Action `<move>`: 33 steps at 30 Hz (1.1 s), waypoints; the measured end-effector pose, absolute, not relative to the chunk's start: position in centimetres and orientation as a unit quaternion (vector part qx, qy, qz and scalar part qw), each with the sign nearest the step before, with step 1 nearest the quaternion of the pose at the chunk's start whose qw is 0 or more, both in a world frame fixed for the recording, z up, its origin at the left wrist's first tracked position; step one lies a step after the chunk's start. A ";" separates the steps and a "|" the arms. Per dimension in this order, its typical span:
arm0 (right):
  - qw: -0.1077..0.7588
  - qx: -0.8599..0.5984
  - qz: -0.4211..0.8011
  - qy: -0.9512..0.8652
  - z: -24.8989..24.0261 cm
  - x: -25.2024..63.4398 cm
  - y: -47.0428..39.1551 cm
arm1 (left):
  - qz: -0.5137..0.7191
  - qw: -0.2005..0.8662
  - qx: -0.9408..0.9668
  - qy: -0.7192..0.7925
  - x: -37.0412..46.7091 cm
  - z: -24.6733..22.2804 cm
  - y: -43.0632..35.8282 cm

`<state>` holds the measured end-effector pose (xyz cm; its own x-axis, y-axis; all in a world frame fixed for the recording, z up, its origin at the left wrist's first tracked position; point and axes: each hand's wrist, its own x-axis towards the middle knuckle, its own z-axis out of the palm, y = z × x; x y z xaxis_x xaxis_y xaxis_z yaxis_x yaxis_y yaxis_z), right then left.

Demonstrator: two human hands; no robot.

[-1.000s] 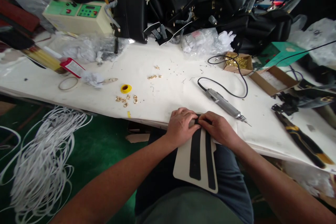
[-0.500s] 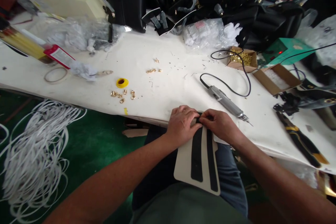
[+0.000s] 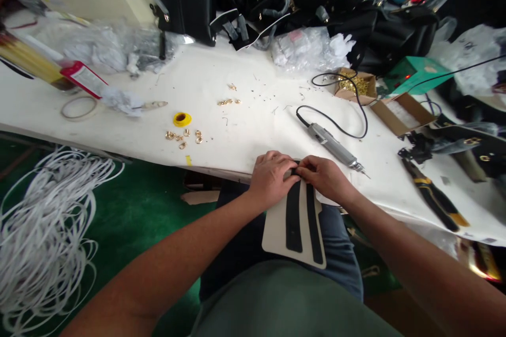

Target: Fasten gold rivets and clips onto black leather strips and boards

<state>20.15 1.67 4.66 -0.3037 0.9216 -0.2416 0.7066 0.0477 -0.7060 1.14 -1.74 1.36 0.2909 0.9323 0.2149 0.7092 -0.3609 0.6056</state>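
A flat beige panel [image 3: 275, 234] with two black strips along it rests on my lap, its far end at the table edge. My left hand [image 3: 272, 176] grips the far left part of the panel, thumb on top near a black strip [image 3: 293, 221]. Beside it, my right hand [image 3: 322, 176] pinches at the panel's far end, thumb and forefinger on the dark material there. My fingers hide that end, so any small part between them cannot be made out. A grey electric screwdriver [image 3: 336, 146] lies on the table just beyond my right hand.
Gold metal fittings [image 3: 182, 137] lie near a yellow tape roll [image 3: 182, 119]. At right are a box of gold pieces [image 3: 356, 86], an open carton [image 3: 401, 114] and black-yellow pliers [image 3: 437, 197]. Black bags [image 3: 185, 0] line the back. White cord [image 3: 47, 231] is heaped on the floor at left.
The camera view has shifted slightly, so the table things appear a little further left and up. Both hands keep nearly the same hold on the panel's far end.
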 end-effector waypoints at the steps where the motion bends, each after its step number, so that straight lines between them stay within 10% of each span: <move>1: 0.141 -0.571 0.377 -0.715 4.8 20.1 1.5 | 0.274 0.201 0.777 0.530 1.2 1.4 -1.7; 8: 0.156 -0.562 0.380 -0.718 6.0 20.7 1.1 | 0.263 0.186 0.779 0.538 1.5 1.8 -1.6; 12: 0.234 -0.614 0.150 -0.738 6.3 23.5 2.4 | 0.260 0.191 0.775 0.543 1.5 2.1 -1.5; 20: 0.054 -0.667 0.050 -0.741 4.0 28.3 5.9 | 0.250 0.202 0.777 0.541 1.3 2.0 -1.0; 29: 0.454 -0.481 0.568 -0.490 8.6 24.1 2.0 | 0.272 0.201 0.771 0.539 1.4 1.6 -1.2; 33: 0.577 -0.390 0.611 -0.375 9.2 19.0 0.8 | 0.277 0.210 0.769 0.536 1.3 1.8 -1.2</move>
